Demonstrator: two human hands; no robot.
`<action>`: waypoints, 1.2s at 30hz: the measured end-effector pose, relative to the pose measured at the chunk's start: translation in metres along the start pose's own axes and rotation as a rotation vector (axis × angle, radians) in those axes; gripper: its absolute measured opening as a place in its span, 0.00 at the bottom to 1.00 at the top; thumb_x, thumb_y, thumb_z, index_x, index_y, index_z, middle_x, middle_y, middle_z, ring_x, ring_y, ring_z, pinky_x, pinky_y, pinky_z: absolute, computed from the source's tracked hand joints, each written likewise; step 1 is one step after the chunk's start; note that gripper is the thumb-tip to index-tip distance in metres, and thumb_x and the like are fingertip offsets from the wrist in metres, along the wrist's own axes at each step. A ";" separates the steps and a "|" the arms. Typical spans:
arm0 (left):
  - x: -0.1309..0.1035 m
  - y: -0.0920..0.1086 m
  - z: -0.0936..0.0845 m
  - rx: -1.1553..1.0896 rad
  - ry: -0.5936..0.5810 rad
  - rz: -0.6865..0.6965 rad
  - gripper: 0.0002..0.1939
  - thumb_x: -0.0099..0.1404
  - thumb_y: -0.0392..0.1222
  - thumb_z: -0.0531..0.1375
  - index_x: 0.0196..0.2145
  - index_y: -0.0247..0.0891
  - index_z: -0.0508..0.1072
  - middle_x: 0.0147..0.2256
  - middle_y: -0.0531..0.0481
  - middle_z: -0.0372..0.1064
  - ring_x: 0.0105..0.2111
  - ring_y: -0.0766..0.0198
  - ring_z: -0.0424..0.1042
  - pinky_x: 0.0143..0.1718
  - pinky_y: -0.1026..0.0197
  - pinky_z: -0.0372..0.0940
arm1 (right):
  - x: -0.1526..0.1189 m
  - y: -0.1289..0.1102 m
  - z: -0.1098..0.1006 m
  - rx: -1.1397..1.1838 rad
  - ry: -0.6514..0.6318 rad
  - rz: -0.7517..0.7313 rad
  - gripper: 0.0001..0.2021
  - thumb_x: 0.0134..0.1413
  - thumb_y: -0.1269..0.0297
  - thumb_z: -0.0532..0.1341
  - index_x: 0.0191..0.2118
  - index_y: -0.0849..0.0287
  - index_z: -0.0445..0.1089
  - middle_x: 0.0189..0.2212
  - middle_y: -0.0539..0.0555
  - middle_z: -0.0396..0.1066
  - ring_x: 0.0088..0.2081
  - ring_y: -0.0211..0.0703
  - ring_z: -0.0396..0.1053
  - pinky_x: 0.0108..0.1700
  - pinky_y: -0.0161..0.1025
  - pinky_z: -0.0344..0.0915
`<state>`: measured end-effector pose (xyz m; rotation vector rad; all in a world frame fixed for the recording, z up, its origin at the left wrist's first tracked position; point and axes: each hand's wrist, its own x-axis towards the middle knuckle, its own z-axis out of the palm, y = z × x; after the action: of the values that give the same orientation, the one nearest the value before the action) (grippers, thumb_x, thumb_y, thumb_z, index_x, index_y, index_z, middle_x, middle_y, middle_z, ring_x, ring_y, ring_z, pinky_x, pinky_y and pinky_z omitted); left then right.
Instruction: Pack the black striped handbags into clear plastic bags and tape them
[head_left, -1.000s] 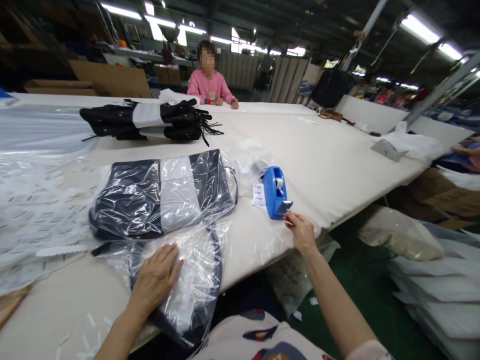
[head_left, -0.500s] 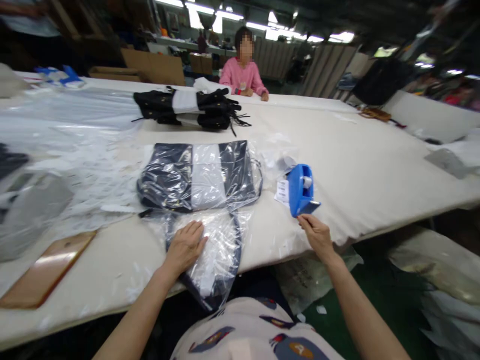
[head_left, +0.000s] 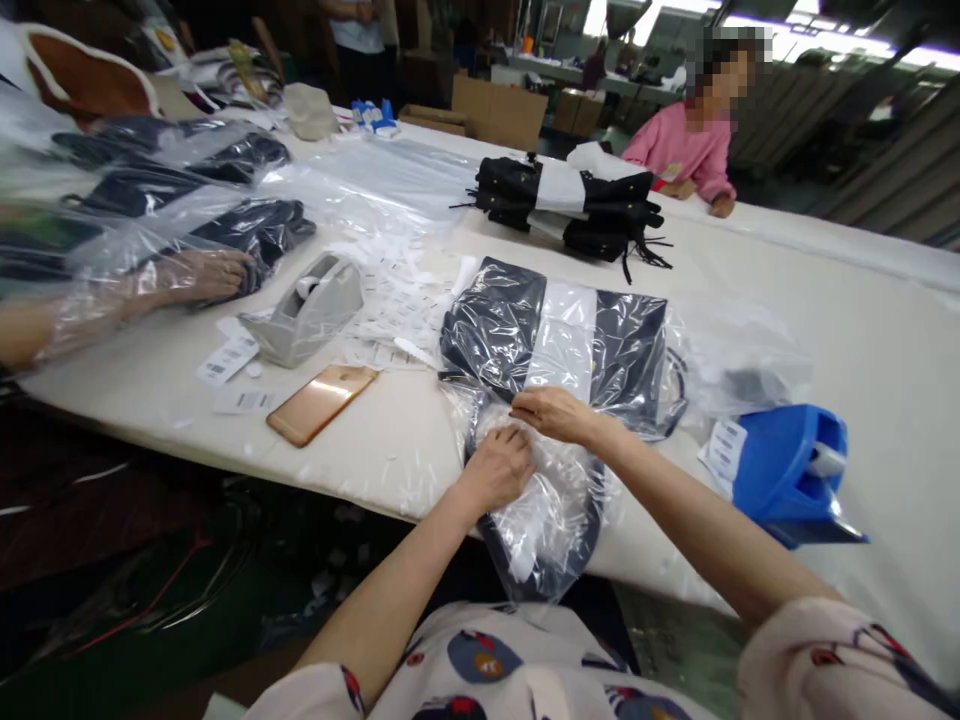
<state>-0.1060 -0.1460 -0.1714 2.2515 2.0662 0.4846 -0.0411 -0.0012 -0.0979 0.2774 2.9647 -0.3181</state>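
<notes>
In front of me a dark handbag (head_left: 634, 335) with a white band (head_left: 564, 330) around its middle lies in a clear plastic bag (head_left: 559, 515). Its dark strap (head_left: 592, 520) loops toward the table's near edge under the plastic. My left hand (head_left: 499, 468) is closed on the bunched plastic below the handbag, fingers curled. Just above it, my right hand (head_left: 553, 413) is pinched at the handbag's lower edge; whatever its fingertips hold is too small to make out. A blue tape dispenser (head_left: 776, 475) stands to the right, apart from both hands.
A phone (head_left: 319, 405), a grey tape dispenser (head_left: 307, 310) and paper tags (head_left: 229, 358) lie to the left. Another person's hand (head_left: 202, 275) rests on plastic-wrapped dark goods there. Black fringed bags (head_left: 510, 190) lie farther back, near a person in pink (head_left: 686, 150).
My right hand has left the blue tape dispenser and come over to the plastic beside my left hand. My left hand's fingers have curled in. The view has swung left.
</notes>
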 end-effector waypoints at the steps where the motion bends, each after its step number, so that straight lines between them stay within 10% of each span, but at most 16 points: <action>1: 0.000 0.000 0.000 -0.001 0.001 -0.002 0.20 0.65 0.45 0.53 0.50 0.30 0.64 0.49 0.40 0.64 0.54 0.52 0.58 0.52 0.52 0.57 | 0.011 0.000 0.003 -0.060 -0.034 0.029 0.11 0.61 0.61 0.52 0.37 0.60 0.70 0.34 0.56 0.71 0.36 0.42 0.69 0.36 0.33 0.58; 22: 0.000 -0.003 0.005 -0.060 0.025 -0.012 0.19 0.66 0.45 0.51 0.49 0.28 0.65 0.50 0.38 0.65 0.54 0.51 0.58 0.53 0.51 0.55 | 0.044 -0.016 0.013 -0.153 -0.033 0.428 0.12 0.53 0.63 0.60 0.41 0.66 0.70 0.35 0.65 0.73 0.40 0.54 0.71 0.37 0.39 0.63; 26: 0.000 -0.002 0.003 -0.055 0.013 -0.015 0.18 0.65 0.45 0.52 0.49 0.30 0.66 0.51 0.38 0.64 0.55 0.51 0.58 0.52 0.50 0.55 | 0.043 -0.004 0.013 -0.141 0.026 0.435 0.22 0.47 0.58 0.65 0.45 0.67 0.66 0.35 0.65 0.73 0.38 0.54 0.71 0.34 0.39 0.62; 31: 0.000 -0.001 0.000 -0.044 -0.005 -0.010 0.17 0.66 0.44 0.51 0.49 0.31 0.65 0.52 0.39 0.63 0.56 0.52 0.57 0.52 0.51 0.56 | 0.053 0.034 0.012 0.091 0.078 0.457 0.19 0.33 0.51 0.70 0.29 0.58 0.69 0.24 0.52 0.71 0.29 0.44 0.68 0.29 0.34 0.57; 36: 0.000 -0.002 -0.002 -0.040 -0.012 -0.007 0.17 0.65 0.44 0.52 0.48 0.31 0.65 0.53 0.40 0.62 0.56 0.52 0.57 0.53 0.52 0.55 | 0.028 0.051 0.009 0.182 0.283 0.499 0.07 0.51 0.61 0.60 0.32 0.59 0.70 0.27 0.52 0.71 0.31 0.41 0.67 0.35 0.35 0.58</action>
<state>-0.1087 -0.1464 -0.1697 2.2187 2.0396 0.5053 -0.0574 0.0507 -0.1214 1.1423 2.9892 -0.5150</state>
